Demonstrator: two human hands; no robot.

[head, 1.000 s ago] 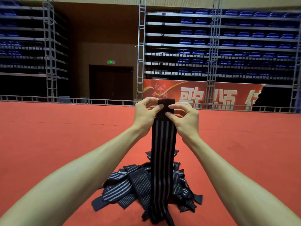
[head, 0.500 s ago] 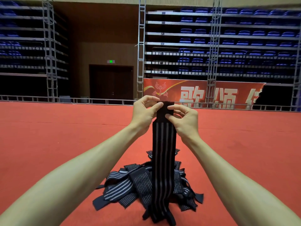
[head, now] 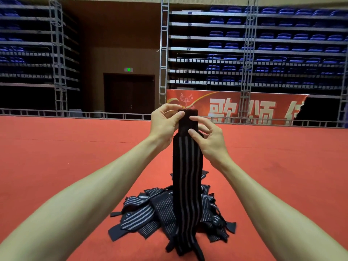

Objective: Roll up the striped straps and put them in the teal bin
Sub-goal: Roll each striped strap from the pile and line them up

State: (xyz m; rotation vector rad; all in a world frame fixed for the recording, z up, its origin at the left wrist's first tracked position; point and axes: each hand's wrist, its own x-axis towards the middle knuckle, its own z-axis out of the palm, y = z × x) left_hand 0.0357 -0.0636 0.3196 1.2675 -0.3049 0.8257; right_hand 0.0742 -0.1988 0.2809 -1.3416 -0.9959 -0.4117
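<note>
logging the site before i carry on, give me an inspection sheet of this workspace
surface: red carpet covers the floor.
job's things: one strap held up, hanging down in front of the pile of straps on the carpet; teal bin not in view.
clutter: nothing seen.
grippers: left hand and right hand both pinch the strap's plain black top end.
cables: nothing seen.
surroundings: rows of blue seats, a red banner, a dark door, metal towers.
</note>
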